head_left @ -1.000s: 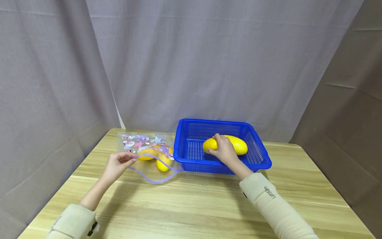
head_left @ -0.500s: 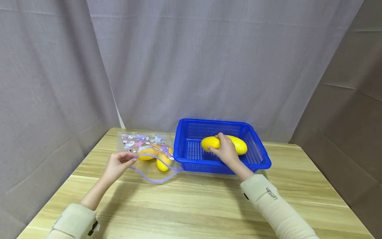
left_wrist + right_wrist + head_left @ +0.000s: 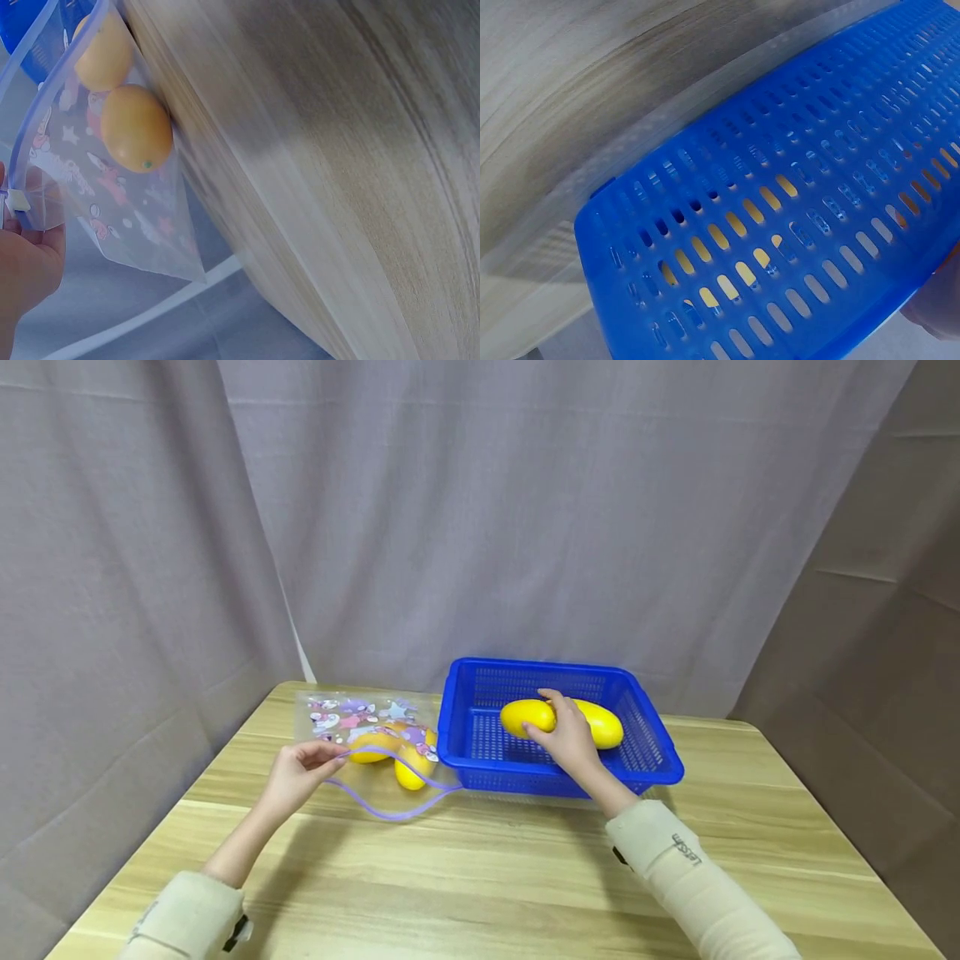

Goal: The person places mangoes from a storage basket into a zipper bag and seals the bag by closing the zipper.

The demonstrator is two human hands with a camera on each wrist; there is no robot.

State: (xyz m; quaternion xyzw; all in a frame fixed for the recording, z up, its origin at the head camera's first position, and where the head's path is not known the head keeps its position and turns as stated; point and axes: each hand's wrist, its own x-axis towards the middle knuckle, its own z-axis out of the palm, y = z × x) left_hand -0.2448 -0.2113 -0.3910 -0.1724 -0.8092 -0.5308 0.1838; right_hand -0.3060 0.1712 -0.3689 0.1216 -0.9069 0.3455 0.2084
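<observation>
My left hand pinches the purple zip edge of a clear printed zip bag, holding its mouth apart. Inside the bag lie yellow oval fruits; the left wrist view shows one fruit with a green tip, and a white zip slider by the fingers. My right hand reaches into the blue basket and holds a smooth yellow oval fruit between thumb and fingers. Another yellow fruit lies right of it, partly hidden by the hand. The basket wall mostly hides the right hand's grip in the right wrist view.
Bag and basket stand side by side on a wooden table, the bag at the left, touching or nearly touching the basket. Grey curtains hang behind the table and at its sides.
The fruit in my right hand has shifted a little left inside the basket, and more of it shows. One finger now stands straighter. My left hand and the bag hold nearly still.
</observation>
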